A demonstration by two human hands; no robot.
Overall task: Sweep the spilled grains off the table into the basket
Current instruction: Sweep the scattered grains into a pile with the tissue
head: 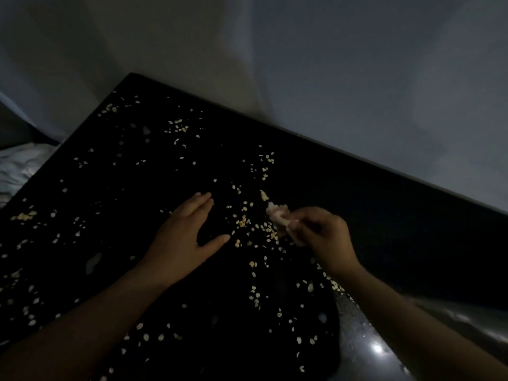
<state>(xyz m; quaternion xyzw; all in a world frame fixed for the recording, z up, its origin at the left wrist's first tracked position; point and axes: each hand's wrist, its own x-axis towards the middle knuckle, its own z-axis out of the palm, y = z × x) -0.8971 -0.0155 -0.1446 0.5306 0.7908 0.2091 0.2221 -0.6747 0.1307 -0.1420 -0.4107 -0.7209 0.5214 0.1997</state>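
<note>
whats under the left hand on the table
Dark table shows around the left hand, with grains scattered beside it. Whatever lies beneath the palm is covered, so grains there cannot be seen.

The room is dim, and a plain pale grey wall (357, 64) fills the upper half of the view, crossed by broad soft shadows that darken towards the upper left corner. A black counter (384, 215) stands with its far edge against that wall, running at a slant from upper left down to the right. Past the counter's left edge lies rumpled white fabric (22, 163) below a dark shape too murky to make out, and at the lower right a glossy speckled dark surface (354, 325) shows one small bright glint of light (377, 348).
</note>
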